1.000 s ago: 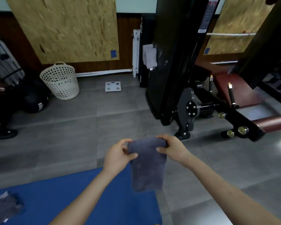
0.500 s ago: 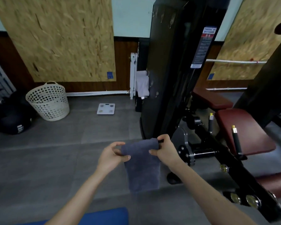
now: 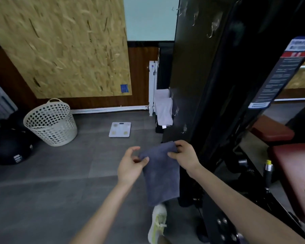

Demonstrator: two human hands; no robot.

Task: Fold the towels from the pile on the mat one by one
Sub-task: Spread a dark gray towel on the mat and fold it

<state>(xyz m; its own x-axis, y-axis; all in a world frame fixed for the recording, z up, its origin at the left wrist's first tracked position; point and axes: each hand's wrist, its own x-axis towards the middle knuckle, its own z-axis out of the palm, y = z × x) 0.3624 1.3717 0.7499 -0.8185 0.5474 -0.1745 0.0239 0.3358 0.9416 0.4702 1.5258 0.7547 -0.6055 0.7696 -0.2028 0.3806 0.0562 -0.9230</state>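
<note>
**As the view lifts off the mat, a folded towel hangs between both hands**

Filling the right of the frame is a black gym machine (image 3: 209,85), far closer than a second ago. The blue mat that edged the bottom of the frame has dropped out of sight, and the pile with it. A chipboard panel (image 3: 63,46) covers the wall at upper left, above the grey floor (image 3: 42,191). A white laundry basket (image 3: 51,124) stands at left centre and a red padded seat (image 3: 292,166) sits at the right edge.

Low in the centre hangs the grey towel (image 3: 160,176), already a narrow strip and clear of the floor. A bathroom scale (image 3: 119,129) lies beyond it. The right hand (image 3: 185,157) pinches the towel's top right corner. The left hand (image 3: 130,166) has loosened: its fingers are spread and curved, with the thumb tip at the towel's left edge. Whether it grips any cloth I cannot tell. A pale shoe (image 3: 158,222) shows below.

This towel looks nearly done and seems to be on its way somewhere to be set down. The pile would need a trip back to the mat.
</note>
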